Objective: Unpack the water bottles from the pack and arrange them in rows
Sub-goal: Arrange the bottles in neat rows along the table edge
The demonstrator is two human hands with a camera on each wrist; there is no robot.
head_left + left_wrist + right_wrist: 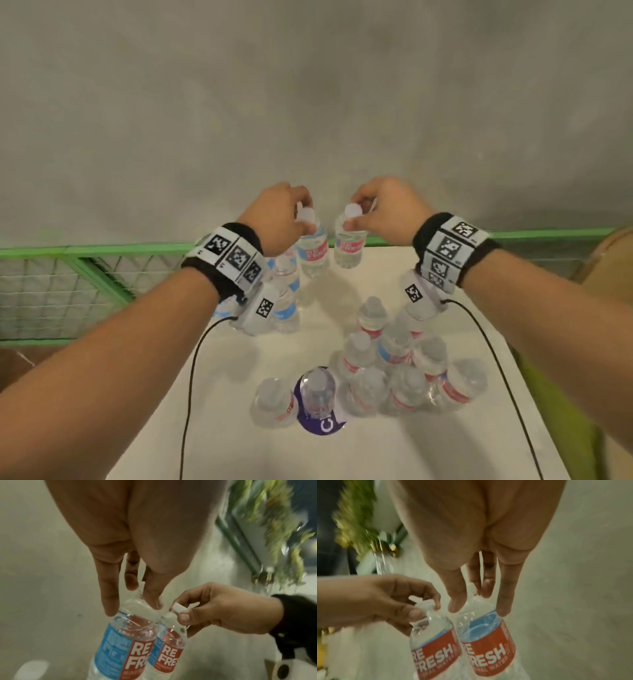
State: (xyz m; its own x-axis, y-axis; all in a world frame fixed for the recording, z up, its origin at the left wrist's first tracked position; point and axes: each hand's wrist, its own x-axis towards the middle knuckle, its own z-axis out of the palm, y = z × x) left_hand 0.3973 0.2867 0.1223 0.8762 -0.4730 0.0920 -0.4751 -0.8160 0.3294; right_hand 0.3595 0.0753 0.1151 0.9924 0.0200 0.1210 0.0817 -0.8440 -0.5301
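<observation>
Left hand (277, 219) pinches the white cap of a clear plastic water bottle with red-and-blue label (312, 248); its fingers (109, 596) are clamped at the cap and neck, little finger stretched down onto the shoulder. Right hand (383, 209) does the same on a second clear plastic water bottle with red-and-blue label (350, 247), thumb and fingers closed on the cap. Both bottles hang below the fingers, side by side, touching or nearly so, at the far end of the white surface (342, 455); whether their bases rest on it I cannot tell.

Risks, judged:
- Cap-only pinch on full bottles: weight swings under the fingers and a cap could slip out, dropping the bottle.
- Bottles knock each other on set-down, so one lands tilted and tips.
- The standing row of clear bottles (284, 301) is just behind the left wrist; the wrist or its black cable (191, 370) could sweep one over.
- The loose cluster of clear bottles (394, 370) sits near the right wrist; pulling back low could topple several.
- Far edge of the surface lies close beyond the fingers; placing too far risks a fall.
</observation>
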